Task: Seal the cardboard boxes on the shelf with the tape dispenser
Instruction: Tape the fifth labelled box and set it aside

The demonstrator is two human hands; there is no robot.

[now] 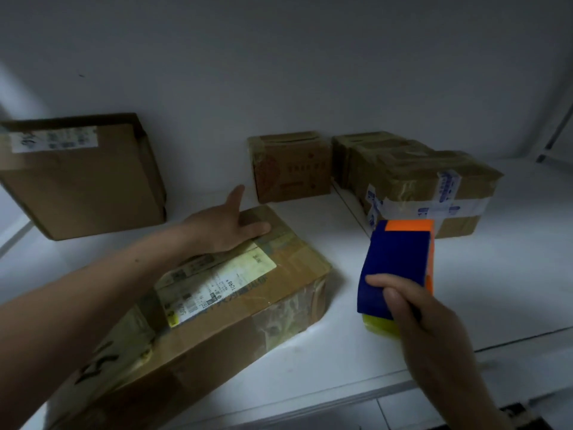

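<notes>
A large flat cardboard box point(235, 299) with a white shipping label lies on the white shelf point(356, 361) in front of me. My left hand point(229, 225) rests flat on the box's far end, fingers straight and thumb raised. My right hand point(415, 308) grips a blue and orange tape dispenser point(397, 262) with a yellow part at its base, held above the shelf to the right of the box and apart from it.
A brown box point(83, 181) leans against the wall at the left. A small box point(291, 166) stands at the back centre. Taped boxes point(418, 181) sit at the back right. The shelf's front edge runs below the large box.
</notes>
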